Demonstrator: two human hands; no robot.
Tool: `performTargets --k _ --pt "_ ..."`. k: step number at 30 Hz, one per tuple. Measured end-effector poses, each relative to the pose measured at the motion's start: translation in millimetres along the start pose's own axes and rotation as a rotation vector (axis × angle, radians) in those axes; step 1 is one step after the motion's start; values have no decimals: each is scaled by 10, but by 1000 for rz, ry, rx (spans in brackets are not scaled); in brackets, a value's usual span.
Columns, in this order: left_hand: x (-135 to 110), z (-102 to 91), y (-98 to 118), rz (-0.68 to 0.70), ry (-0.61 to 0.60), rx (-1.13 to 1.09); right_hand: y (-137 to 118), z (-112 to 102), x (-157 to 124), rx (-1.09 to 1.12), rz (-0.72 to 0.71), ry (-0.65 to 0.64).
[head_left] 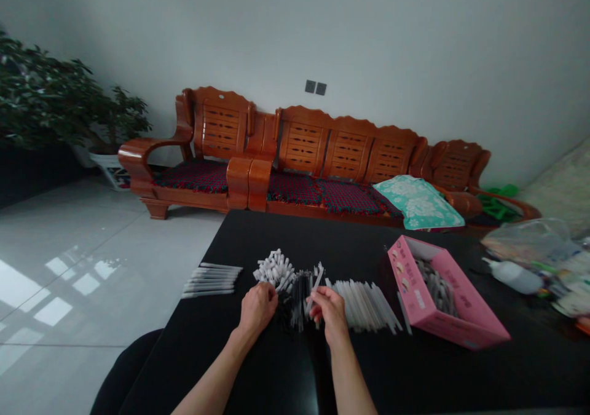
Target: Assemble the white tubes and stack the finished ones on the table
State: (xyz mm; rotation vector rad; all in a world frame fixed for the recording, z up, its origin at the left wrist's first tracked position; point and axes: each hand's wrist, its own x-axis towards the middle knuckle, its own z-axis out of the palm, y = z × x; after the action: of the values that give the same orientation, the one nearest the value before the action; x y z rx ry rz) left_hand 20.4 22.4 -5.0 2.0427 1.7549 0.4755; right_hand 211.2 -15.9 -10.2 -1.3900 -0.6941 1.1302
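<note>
Between the thumb and fingers of my right hand (328, 309) is a slim whitish tube (318, 278), tilted upright. My left hand (259, 306) is closed at the near edge of a heap of short white pieces (275, 270); whatever its fingers hold is hidden. Thin dark sticks (300, 295) lie bunched between the two hands. To the right of my right hand spreads a row of translucent tubes (369, 304). Several white-and-grey finished-looking sticks (212, 280) lie side by side at the table's left edge.
On the black table (267, 366), a pink box (479, 329) holding many greyish pieces stands at the right. Beyond it are a white bottle (515, 276) and a clear plastic bag (530, 241). A wooden sofa (304, 138) stands behind the table, a potted plant (104, 129) at left.
</note>
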Motion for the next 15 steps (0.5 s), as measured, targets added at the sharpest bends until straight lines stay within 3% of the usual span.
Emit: performTargets --k 4,10,15 --pt "-21 -109 -28 77 83 -80 -96 49 62 186 -75 -15" --pt "-92 -140 -26 163 24 -188 -291 167 153 369 -215 52" --pt "-164 -156 -13 191 13 -218 -363 192 163 378 -243 81"
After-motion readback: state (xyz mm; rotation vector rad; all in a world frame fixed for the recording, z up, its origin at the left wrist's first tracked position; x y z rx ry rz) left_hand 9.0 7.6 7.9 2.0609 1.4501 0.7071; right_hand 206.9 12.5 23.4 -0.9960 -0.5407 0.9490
